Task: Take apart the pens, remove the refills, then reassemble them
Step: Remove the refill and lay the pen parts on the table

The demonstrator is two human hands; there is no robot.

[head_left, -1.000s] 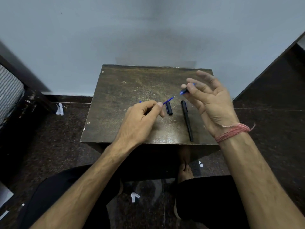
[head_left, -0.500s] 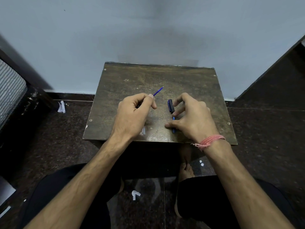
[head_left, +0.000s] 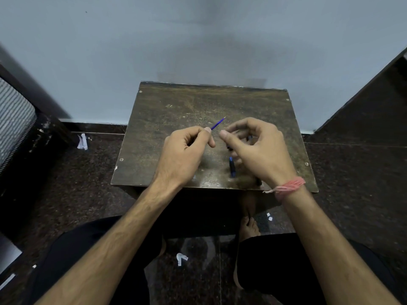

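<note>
My left hand (head_left: 187,150) pinches a thin blue refill (head_left: 218,123), whose tip points up and to the right over the small wooden table (head_left: 176,102). My right hand (head_left: 262,153) hovers close beside it, with its fingers curled around a short dark pen cap (head_left: 229,147) that is mostly hidden by the thumb. A blue pen piece (head_left: 232,167) lies on the table just below the right palm. Under the right wrist, the end of a black pen (head_left: 258,182) peeks out near the table's front edge.
The table stands against a pale wall, with dark stone floor around it. Paper scraps (head_left: 82,142) lie on the floor at the left. Dark furniture flanks both sides. My knees and a bare foot (head_left: 248,227) are below the table's front edge.
My right hand set the blue piece down on the table, then lifted and closed on the dark cap. It now sits near the refill tip. My left hand stayed put with the refill.
</note>
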